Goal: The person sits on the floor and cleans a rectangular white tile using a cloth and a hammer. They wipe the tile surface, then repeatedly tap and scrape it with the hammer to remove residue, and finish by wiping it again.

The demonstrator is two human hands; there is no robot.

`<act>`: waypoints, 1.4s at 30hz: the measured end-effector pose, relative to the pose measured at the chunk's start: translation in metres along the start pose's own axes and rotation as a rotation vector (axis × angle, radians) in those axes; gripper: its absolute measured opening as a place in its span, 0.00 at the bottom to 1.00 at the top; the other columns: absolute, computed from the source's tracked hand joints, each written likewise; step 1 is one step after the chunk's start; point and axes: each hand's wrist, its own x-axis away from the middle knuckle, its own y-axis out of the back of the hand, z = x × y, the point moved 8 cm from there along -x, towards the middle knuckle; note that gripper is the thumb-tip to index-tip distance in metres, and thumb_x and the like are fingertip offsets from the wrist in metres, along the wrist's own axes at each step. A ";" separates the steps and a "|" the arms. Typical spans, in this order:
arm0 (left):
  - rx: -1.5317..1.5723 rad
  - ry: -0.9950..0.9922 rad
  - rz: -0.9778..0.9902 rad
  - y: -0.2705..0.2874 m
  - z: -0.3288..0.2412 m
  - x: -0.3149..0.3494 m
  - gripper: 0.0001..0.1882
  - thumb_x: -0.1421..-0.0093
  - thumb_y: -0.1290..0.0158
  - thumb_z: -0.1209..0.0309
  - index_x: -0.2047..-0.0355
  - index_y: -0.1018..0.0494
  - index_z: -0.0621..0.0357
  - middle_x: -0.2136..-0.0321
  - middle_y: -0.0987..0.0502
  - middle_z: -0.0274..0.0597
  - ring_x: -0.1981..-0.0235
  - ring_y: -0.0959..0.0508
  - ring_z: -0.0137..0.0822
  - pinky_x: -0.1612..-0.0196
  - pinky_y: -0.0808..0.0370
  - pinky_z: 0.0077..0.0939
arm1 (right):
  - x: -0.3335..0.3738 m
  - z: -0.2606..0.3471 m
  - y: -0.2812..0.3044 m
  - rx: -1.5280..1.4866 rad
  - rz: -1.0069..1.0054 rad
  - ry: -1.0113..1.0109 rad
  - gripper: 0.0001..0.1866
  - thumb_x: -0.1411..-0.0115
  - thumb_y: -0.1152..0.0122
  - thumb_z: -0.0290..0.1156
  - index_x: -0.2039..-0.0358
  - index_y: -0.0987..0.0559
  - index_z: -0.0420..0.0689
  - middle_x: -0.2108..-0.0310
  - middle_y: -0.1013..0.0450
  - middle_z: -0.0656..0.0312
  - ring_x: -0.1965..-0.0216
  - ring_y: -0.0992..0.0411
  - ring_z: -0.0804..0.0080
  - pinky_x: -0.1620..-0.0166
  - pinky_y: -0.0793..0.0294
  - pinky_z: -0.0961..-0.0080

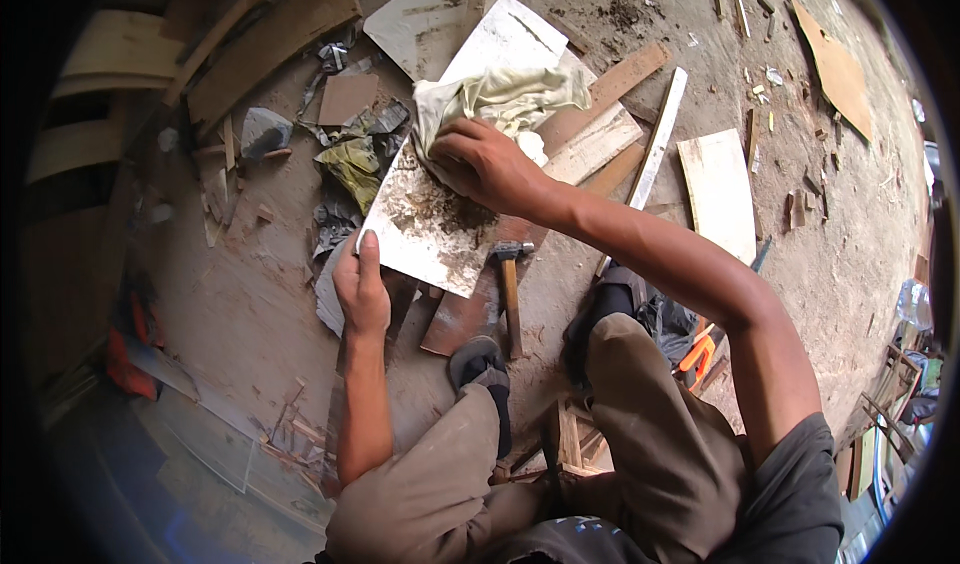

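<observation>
Underfoot: dusty grey-brown ground (830, 264) strewn with wood offcuts and small scraps.
Legs: brown cloth trousers (660, 404), knees bent and apart, with a dark shoe (478, 361) on the left foot.
Board: a flat white rectangular board (395, 226) in front of the knees, its near half smeared with dark brown dirt. It overlaps a reddish-brown wooden plank (450, 316) in the view.
Sheets: off to the right, an off-white four-sided panel (720, 194); farther out, a tan brown sheet (835, 72) with an uneven outline.
Strip: a long, narrow pale wooden strip (660, 134) between the board and the off-white panel.
Cloth: a crumpled pale yellow-white cloth (520, 92) lying over the board, in folds beyond the knuckles.
Right hand: the right hand (480, 169) is on the board's dirty area, fingers curled into the cloth and bunching it.
Left hand: the left hand (364, 286) pinches the board's near left corner, thumb on top; the other fingers are mostly hidden.
Hammer: a wooden-handled hammer with a dark metal head (512, 250), just beside the plank, handle toward the feet.
Wrapper: a crumpled olive-yellow plastic piece (352, 171), left of the board.
</observation>
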 end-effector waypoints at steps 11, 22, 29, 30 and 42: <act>0.317 0.146 -0.035 0.019 0.041 -0.019 0.25 0.31 0.51 0.58 0.48 0.31 0.71 0.57 0.23 0.43 0.58 0.24 0.29 0.55 0.26 0.23 | 0.206 -0.064 0.019 0.373 0.429 -0.542 0.07 0.44 0.39 0.30 0.69 0.21 0.41 0.62 0.28 0.46 0.60 0.28 0.48 0.56 0.27 0.59; 0.425 0.192 -0.077 0.003 0.040 -0.006 0.19 0.31 0.51 0.61 0.53 0.28 0.68 0.57 0.23 0.41 0.56 0.24 0.29 0.53 0.29 0.23 | 0.292 -0.056 -0.124 0.022 0.711 -1.079 0.36 0.44 0.41 0.62 0.67 0.22 0.32 0.65 0.23 0.39 0.59 0.24 0.43 0.55 0.24 0.56; 0.728 0.333 -0.166 -0.014 0.051 0.002 0.29 0.32 0.53 0.50 0.46 0.33 0.66 0.51 0.25 0.44 0.52 0.24 0.38 0.50 0.26 0.33 | 0.277 -0.047 -0.118 -0.002 0.641 -1.123 0.30 0.45 0.37 0.55 0.66 0.21 0.33 0.64 0.23 0.39 0.58 0.24 0.42 0.55 0.24 0.57; 0.687 0.319 -0.117 -0.015 0.053 0.000 0.32 0.32 0.56 0.47 0.44 0.35 0.66 0.50 0.25 0.44 0.51 0.24 0.38 0.49 0.27 0.34 | 0.273 -0.045 -0.122 -0.014 0.638 -1.082 0.30 0.45 0.36 0.54 0.66 0.21 0.33 0.64 0.23 0.40 0.59 0.24 0.43 0.55 0.24 0.57; 0.564 0.225 -0.173 -0.011 0.063 -0.011 0.21 0.30 0.54 0.54 0.51 0.31 0.61 0.56 0.25 0.37 0.58 0.24 0.28 0.55 0.26 0.23 | 0.263 -0.002 -0.017 -0.664 -0.074 -1.506 0.18 0.33 0.44 0.41 0.59 0.35 0.37 0.73 0.28 0.58 0.78 0.30 0.75 0.77 0.28 0.75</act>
